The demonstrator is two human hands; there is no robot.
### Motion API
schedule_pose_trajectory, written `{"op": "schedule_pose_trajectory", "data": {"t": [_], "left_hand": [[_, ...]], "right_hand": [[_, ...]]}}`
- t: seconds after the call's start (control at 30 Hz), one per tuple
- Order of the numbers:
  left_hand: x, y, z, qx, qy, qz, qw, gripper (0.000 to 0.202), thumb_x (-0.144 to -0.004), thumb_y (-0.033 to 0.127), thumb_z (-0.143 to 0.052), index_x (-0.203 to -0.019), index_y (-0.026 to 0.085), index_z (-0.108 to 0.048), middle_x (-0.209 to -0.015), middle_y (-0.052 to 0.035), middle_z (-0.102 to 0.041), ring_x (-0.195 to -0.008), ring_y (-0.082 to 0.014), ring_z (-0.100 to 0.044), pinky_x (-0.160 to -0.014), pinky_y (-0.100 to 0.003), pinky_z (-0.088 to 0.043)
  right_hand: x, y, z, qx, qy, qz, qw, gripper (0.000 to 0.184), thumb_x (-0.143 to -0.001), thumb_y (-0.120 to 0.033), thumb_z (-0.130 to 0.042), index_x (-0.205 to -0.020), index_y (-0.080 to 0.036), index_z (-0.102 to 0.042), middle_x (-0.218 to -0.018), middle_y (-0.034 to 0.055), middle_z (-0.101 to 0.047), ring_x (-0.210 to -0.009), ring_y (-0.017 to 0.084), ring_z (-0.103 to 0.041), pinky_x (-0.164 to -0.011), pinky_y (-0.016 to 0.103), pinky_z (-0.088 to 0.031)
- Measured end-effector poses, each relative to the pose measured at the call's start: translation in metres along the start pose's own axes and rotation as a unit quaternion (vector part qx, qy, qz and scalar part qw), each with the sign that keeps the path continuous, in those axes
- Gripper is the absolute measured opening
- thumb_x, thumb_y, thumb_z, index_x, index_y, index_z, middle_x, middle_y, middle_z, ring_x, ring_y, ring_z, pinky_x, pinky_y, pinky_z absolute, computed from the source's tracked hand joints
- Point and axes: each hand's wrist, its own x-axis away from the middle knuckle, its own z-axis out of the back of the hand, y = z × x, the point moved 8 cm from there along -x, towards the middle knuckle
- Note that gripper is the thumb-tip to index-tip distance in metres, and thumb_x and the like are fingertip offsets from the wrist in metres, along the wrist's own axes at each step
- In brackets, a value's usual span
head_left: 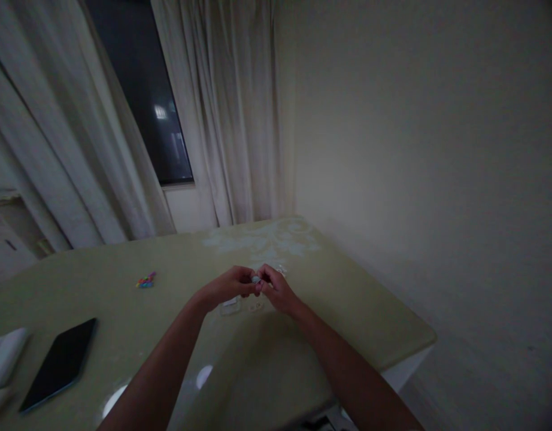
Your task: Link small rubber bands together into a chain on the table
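My left hand (234, 282) and my right hand (276, 288) meet above the middle of the table. Pinched between the fingertips of both is a small pale, greyish object (256, 279); its kind is too small to make out. Just below the left hand lies a small clear case (230, 306) with something white in it. A few small ring-like pieces (257, 307) rest on the tabletop under the hands. Behind the right hand are some small clear bits (281, 270), partly hidden by the fingers.
A cluster of small bright-coloured pieces (146, 280) lies left on the greenish table (186, 341). A dark tablet (60, 364) and a white object (5, 359) are at the left edge. Wall (393, 149) borders the right side; curtains (231, 120) hang behind.
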Motion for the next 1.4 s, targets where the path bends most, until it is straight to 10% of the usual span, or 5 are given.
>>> {"op": "schedule_pose_trajectory", "data": {"t": [0.83,1.13,1.4], "left_hand": [[0.002,-0.007,0.024,-0.169,0.234,-0.035,0.957,0.029,-0.086,0.045,-0.067,-0.081,0.017,-0.072,-0.071,-0.0005,-0.069,-0.068,-0.0162,-0.060,-0.064,-0.027,-0.043],[0.050,-0.053,0.068,-0.351,0.204,0.126,0.905,0.023,-0.100,0.037,-0.066,-0.098,0.015,-0.070,-0.093,-0.0021,-0.072,-0.083,-0.0174,-0.070,-0.079,-0.038,-0.059],[0.053,-0.071,0.056,-0.449,0.156,0.157,0.866,0.022,-0.099,0.034,-0.068,-0.113,0.016,-0.070,-0.118,-0.0076,-0.072,-0.108,-0.0239,-0.070,-0.095,-0.047,-0.058]], "right_hand": [[-0.010,0.030,-0.014,0.032,0.059,-0.056,0.996,0.013,-0.090,-0.033,-0.042,-0.080,-0.025,-0.039,-0.070,-0.0053,-0.036,-0.064,0.015,-0.036,-0.061,0.027,-0.034],[-0.013,0.035,0.029,0.104,0.095,-0.088,0.986,0.018,-0.096,-0.038,-0.054,-0.100,-0.021,-0.059,-0.091,0.0017,-0.061,-0.078,0.015,-0.055,-0.074,0.027,-0.044],[-0.009,0.042,0.031,0.232,0.075,-0.116,0.963,0.005,-0.092,-0.016,-0.061,-0.090,-0.018,-0.065,-0.081,0.0016,-0.066,-0.074,0.015,-0.058,-0.074,0.027,-0.042]]}}
